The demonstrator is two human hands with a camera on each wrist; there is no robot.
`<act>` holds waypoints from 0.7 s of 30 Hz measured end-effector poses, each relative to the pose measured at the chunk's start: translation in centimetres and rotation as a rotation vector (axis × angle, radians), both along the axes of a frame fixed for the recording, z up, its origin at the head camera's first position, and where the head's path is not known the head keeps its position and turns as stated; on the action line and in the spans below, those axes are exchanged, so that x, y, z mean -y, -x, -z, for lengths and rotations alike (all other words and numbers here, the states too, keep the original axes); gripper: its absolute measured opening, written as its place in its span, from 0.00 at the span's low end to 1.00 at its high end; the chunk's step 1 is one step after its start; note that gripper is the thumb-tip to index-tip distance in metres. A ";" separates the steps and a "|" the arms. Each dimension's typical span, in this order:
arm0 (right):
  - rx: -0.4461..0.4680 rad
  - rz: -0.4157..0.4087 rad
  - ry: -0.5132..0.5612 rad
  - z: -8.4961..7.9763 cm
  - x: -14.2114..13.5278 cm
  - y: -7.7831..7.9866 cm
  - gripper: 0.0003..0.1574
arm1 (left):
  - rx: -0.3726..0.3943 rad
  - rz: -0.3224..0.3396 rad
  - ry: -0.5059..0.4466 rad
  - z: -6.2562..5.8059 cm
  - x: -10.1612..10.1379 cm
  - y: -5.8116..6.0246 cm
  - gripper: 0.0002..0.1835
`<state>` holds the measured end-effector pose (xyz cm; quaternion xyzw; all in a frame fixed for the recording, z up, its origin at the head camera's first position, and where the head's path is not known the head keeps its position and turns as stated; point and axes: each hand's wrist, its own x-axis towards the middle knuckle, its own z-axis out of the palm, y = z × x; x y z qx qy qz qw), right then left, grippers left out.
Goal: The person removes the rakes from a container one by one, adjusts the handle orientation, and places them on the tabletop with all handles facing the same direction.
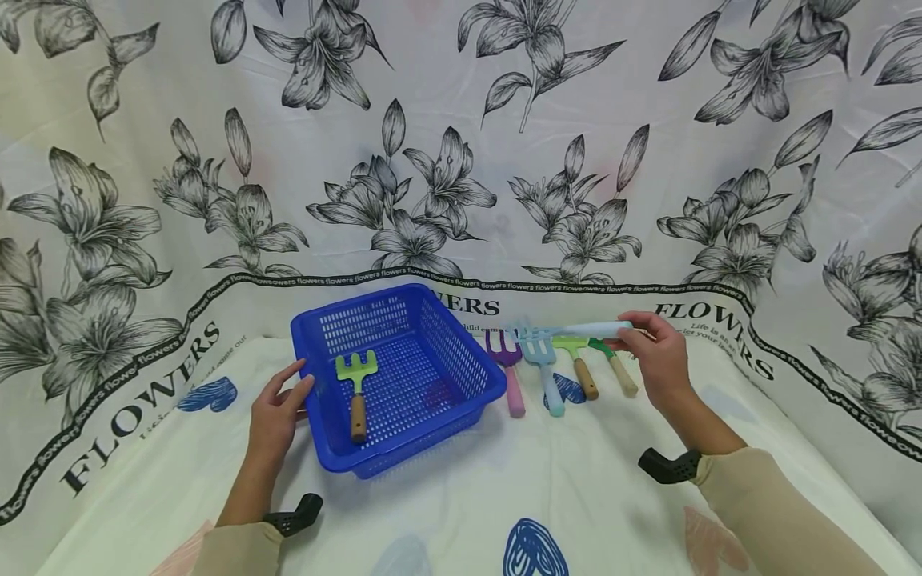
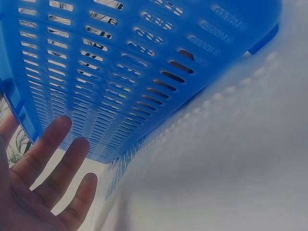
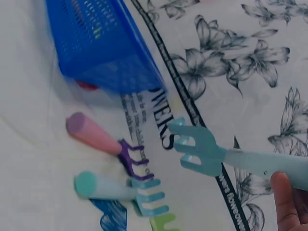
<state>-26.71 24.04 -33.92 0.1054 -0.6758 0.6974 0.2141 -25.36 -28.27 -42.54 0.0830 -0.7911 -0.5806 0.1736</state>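
Note:
My left hand [image 1: 277, 416] is at the left rim of the blue plastic basket [image 1: 425, 452], its fingers [image 2: 70, 163] extended along the outer wall. Inside the basket lies a green hand fork [image 1: 358, 392] with a wooden handle. To the right, my right hand [image 1: 663, 356] pinches a light-blue hand fork [image 3: 269, 166] by its handle, tines pointing left toward the basket. In the head view those tines overlap a second light-blue fork [image 1: 551, 388] on the cloth. Left of that fork lies a purple one with a pink handle [image 1: 514, 384].
Right of the forks lie a green tool with a brown wooden handle [image 1: 586, 376] and a green tool with a pale handle [image 1: 623, 374]. White cloth [image 1: 432, 528] with printed hearts covers the surface. A flowered curtain [image 1: 461, 96] rises behind.

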 end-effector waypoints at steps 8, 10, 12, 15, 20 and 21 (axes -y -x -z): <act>0.035 0.091 0.019 1.1 -2.0 0.5 0.07 | 0.007 0.001 -0.002 -0.1 0.0 -0.1 0.33; 0.049 0.120 0.029 1.3 -2.5 0.5 0.06 | 0.007 0.000 -0.003 -0.1 0.0 0.0 0.33; 0.068 0.159 0.012 1.5 -2.8 0.5 0.06 | 0.012 -0.005 0.002 -0.1 0.0 0.0 0.33; 0.099 0.209 -0.006 1.8 -3.3 0.4 0.07 | 0.019 -0.008 0.007 -0.1 0.1 0.0 0.34; 0.141 0.296 -0.016 2.4 -4.0 0.4 0.13 | 0.019 -0.006 0.005 -0.1 0.1 0.0 0.34; 0.149 0.327 -0.033 2.5 -4.1 0.4 0.14 | 0.020 -0.006 0.005 -0.1 0.0 0.0 0.34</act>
